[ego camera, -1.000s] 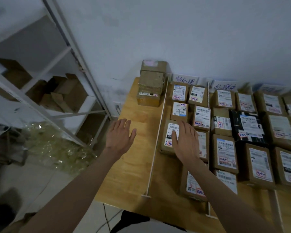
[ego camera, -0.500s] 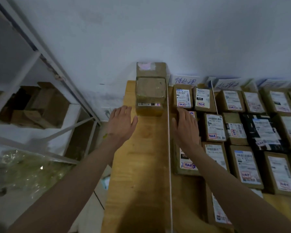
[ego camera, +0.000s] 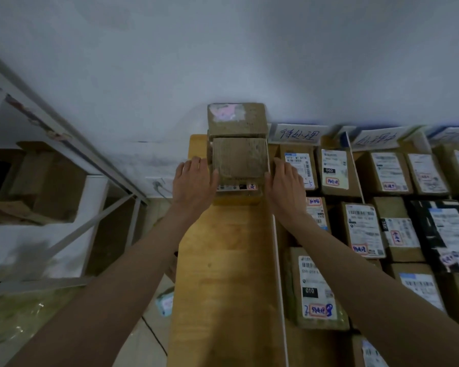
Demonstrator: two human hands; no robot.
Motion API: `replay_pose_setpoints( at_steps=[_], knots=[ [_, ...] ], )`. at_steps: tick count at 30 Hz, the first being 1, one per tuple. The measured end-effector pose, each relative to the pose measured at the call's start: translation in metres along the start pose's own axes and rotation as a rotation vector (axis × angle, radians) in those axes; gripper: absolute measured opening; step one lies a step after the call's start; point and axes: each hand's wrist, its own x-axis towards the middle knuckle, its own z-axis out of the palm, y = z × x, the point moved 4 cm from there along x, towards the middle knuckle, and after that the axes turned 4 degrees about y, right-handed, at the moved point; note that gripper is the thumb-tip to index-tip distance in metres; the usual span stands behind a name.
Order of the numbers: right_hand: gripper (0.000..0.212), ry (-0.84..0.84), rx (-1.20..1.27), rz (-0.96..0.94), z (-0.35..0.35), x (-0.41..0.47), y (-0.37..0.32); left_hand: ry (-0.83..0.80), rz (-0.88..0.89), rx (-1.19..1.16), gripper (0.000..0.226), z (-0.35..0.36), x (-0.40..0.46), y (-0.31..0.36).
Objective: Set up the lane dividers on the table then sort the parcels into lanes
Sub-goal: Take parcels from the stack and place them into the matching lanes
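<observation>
Where the table (ego camera: 223,274) meets the wall (ego camera: 223,49), a stack of brown boxes (ego camera: 239,160) sits at the far end of the leftmost lane, and both hands flank its upper front box. The left hand (ego camera: 194,182) lies flat against the box's left side, fingers straight and together, thumb at the front corner. The right hand (ego camera: 285,181) presses the right side the same way, fingers extended; neither hand curls round anything. This lane is bare wood from the stack to the near edge, and the table's left edge drops off just beside the left wrist. A thin white divider (ego camera: 278,260) runs along the lane's right side from near edge to wall; the right forearm crosses above it. Right of the divider, labelled parcels (ego camera: 361,229) fill the lanes in tight rows, touching one another, with a second divider (ego camera: 354,165) between them farther right. Handwritten signs (ego camera: 298,133) stand against the wall behind the parcels. Left of the table stands a metal shelf (ego camera: 64,144) holding cartons (ego camera: 48,186), with a cable (ego camera: 154,337) on the floor.
</observation>
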Motion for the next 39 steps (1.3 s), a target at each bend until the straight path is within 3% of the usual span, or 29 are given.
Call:
replay_pose_setpoints(
  at_steps=[9,21,26,30,35,39],
  knots=[
    [0.038,-0.029,-0.022,0.021,0.025,0.015,0.0,-0.016,0.011,-0.007,0.044,0.019,0.009,0.006],
    [0.038,0.056,0.112,0.02,-0.047,-0.047,-0.005,0.103,0.061,-0.106,0.034,-0.041,-0.056,0.035],
    [0.035,-0.012,0.405,0.205,-0.062,-0.108,0.016,-0.021,-0.029,-0.449,0.034,-0.053,-0.116,0.056],
    [0.032,-0.098,0.507,0.385,-0.072,-0.139,0.032,-0.079,-0.022,-0.601,0.059,-0.068,-0.16,0.071],
    [0.047,-0.204,0.707,0.607,-0.089,-0.161,0.049,-0.114,0.076,-0.636,0.085,-0.086,-0.183,0.081],
    [0.056,-0.255,0.728,0.649,-0.1,-0.171,0.062,-0.057,0.11,-0.634,0.065,-0.102,-0.186,0.087]
  ],
)
